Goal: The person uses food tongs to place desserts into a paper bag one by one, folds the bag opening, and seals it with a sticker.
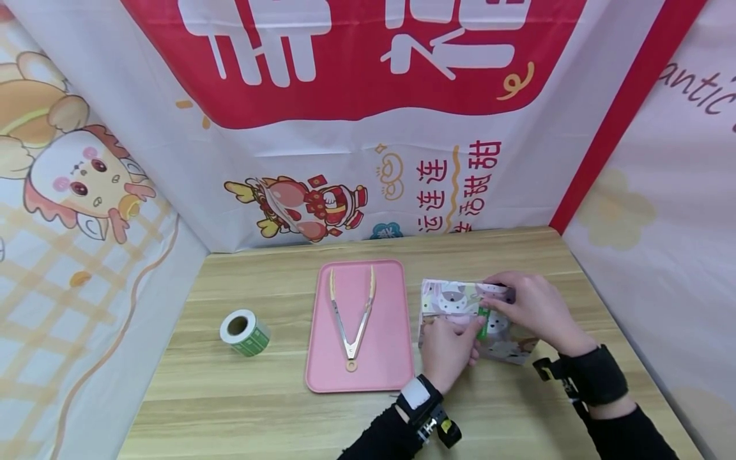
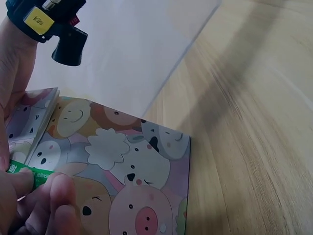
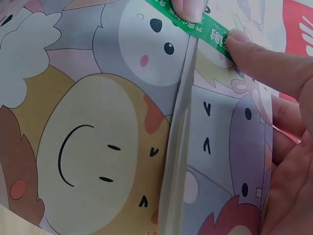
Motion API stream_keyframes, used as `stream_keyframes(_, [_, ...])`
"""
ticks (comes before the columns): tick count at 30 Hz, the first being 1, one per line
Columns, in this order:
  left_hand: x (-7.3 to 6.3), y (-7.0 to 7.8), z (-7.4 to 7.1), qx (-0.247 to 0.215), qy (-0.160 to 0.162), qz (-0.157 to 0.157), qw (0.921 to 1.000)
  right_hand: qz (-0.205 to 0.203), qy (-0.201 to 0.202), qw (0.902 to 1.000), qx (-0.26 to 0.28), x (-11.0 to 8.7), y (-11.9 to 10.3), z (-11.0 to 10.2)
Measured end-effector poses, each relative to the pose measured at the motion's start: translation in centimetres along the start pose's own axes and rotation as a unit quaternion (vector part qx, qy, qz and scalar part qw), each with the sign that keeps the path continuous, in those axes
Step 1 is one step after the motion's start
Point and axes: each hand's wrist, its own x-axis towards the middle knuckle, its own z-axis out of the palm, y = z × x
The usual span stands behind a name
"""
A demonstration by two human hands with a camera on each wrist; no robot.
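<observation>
A paper bag (image 1: 451,297) printed with cartoon animals lies on the table at the right, its top folded over. A green sticker (image 3: 215,36) with white lettering spans the fold's edge. My left hand (image 1: 447,351) pinches the sticker between thumb and index finger, the other fingers curled. My right hand (image 1: 537,313) grips the folded part, its thumb on the sticker's end and its fingers behind the flap. Layered paper edges show along the fold in the right wrist view. The hands hide part of the bag in the head view.
Left of the bag stands a pink tray (image 1: 388,326) holding opened metal tongs (image 1: 359,335). A roll of green stickers (image 1: 252,338) lies farther left on the wooden table (image 1: 201,402). Printed cloth (image 1: 322,144) hangs behind the table and at both sides.
</observation>
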Motion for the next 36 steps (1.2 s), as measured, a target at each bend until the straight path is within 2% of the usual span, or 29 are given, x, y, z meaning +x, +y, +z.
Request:
stream_keyframes(4, [0.0, -0.4, -0.2, 0.031, -0.004, 0.026, 0.9992, -0.004, 0.002, 1.0, 0.004, -0.1, 0.1, 0.0])
stream_keyframes(7, [0.0, -0.8, -0.4, 0.085, -0.003, 0.068, 0.9941, -0.006, 0.006, 0.9999, 0.006, -0.1, 0.3, 0.0])
stream_keyframes(9, [0.1, -1.1, -0.5, 0.133, 0.006, 0.106, 0.9855, -0.007, 0.009, 0.9999, 0.008, -0.1, 0.3, 0.0])
stream_keyframes(12, [0.3, -1.5, -0.8, 0.207, 0.026, 0.157, 0.9653, -0.006, 0.007, 0.9999, 0.014, -0.1, 0.3, -0.1])
stream_keyframes(15, [0.5, -1.8, -1.0, 0.251, 0.038, 0.184, 0.9496, -0.011, 0.008, 0.9997, 0.018, 0.0, 0.4, -0.1])
stream_keyframes(20, [0.6, -2.2, -1.0, 0.287, 0.035, 0.196, 0.9369, -0.023, 0.019, 0.9994, 0.014, -0.1, 0.7, 0.0])
stream_keyframes(23, [0.7, -2.2, -1.1, 0.296, 0.028, 0.196, 0.9345, -0.024, 0.023, 0.9993, 0.015, -0.1, 0.8, 0.1])
stream_keyframes(30, [1.0, -2.2, -1.8, 0.29, -0.003, 0.202, 0.9354, -0.013, 0.016, 0.9997, 0.014, -0.1, 0.8, 0.4])
stream_keyframes(34, [1.0, -2.5, -1.9, 0.313, -0.013, 0.223, 0.9231, -0.013, 0.019, 0.9997, 0.011, -0.2, 0.8, 0.4])
stream_keyframes(36, [0.8, -2.7, -1.9, 0.314, -0.016, 0.227, 0.9217, -0.012, 0.019, 0.9997, 0.01, -0.3, 0.7, 0.3])
